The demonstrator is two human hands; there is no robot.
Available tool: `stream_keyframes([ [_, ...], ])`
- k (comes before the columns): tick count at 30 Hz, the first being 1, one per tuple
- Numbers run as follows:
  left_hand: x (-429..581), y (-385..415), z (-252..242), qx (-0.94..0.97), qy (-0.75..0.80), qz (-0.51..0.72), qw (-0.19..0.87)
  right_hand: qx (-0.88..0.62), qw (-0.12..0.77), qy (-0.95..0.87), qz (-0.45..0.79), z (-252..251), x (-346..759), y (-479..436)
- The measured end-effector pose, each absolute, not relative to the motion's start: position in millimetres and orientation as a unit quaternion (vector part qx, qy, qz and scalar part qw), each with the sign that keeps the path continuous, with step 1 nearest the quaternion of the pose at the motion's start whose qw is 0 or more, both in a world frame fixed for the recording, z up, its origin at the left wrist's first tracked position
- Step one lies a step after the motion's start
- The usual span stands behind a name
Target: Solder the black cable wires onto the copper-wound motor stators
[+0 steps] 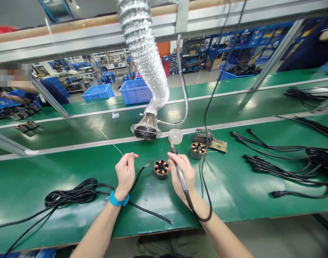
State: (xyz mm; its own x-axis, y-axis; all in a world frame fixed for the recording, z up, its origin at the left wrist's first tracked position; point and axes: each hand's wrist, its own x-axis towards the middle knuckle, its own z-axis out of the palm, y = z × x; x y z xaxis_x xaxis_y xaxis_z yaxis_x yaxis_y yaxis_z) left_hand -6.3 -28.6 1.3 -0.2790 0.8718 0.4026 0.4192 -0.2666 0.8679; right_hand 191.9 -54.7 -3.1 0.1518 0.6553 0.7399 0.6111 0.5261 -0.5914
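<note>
My right hand (183, 175) is closed around a soldering iron (181, 175), whose tip points away from me, at the near side of a small round tub (175, 136). My left hand (125, 173), with a blue band at the wrist, is closed on a thin pale solder wire (110, 140) that runs back across the bench. Between the hands sits a motor stator (161, 170) with copper windings. A black cable (138, 174) with thin coloured leads reaches toward its left side, passing beside my left hand; whether the leads are joined is too small to tell.
A foil exhaust duct (146, 53) hangs down to a hood (145, 129) beyond the stator. Right of it stand a second stator (198, 151) and a metal fixture (217, 145). Coiled cable (72, 193) lies left, bundled cables (319, 161) right. People stand across the line.
</note>
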Motion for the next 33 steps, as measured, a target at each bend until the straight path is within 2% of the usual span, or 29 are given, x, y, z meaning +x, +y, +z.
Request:
stream_keyframes([
  [2,-0.8,-40.2,1.9,0.668,0.531,0.503,0.138,-0.483,0.567,-0.667,-0.020,10.9,200.0,-62.9],
  [6,19.1,-56.0,-7.7,0.863,0.416,0.280,0.054,-0.520,0.512,-0.670,-0.135,23.0,230.0,-67.9],
  [8,27.8,-56.5,-13.5,0.893,0.407,0.193,0.003,-0.578,0.463,-0.650,-0.173,18.5,249.3,-61.4],
  [11,33.9,-45.4,-16.4,0.899,0.417,0.127,-0.039,-0.636,0.363,-0.659,-0.171,5.6,275.1,-43.7],
  [17,36.4,4.8,1.2,0.875,0.470,0.089,-0.070,-0.655,0.280,-0.684,-0.158,-18.5,295.8,-9.0],
  [23,44.7,-3.1,2.3,0.844,0.521,0.117,-0.051,-0.615,0.306,-0.712,-0.143,-32.3,294.9,0.2],
  [26,43.9,-26.8,-11.1,0.860,0.498,0.107,0.001,-0.597,0.346,-0.721,-0.065,-34.3,292.0,-9.0],
  [29,37.5,-41.0,-18.8,0.850,0.504,0.135,0.069,-0.534,0.400,-0.742,0.065,-32.9,284.4,-26.2],
  [33,26.0,-42.7,-16.2,0.820,0.514,0.210,0.139,-0.417,0.385,-0.800,0.195,-27.1,271.8,-56.3],
])
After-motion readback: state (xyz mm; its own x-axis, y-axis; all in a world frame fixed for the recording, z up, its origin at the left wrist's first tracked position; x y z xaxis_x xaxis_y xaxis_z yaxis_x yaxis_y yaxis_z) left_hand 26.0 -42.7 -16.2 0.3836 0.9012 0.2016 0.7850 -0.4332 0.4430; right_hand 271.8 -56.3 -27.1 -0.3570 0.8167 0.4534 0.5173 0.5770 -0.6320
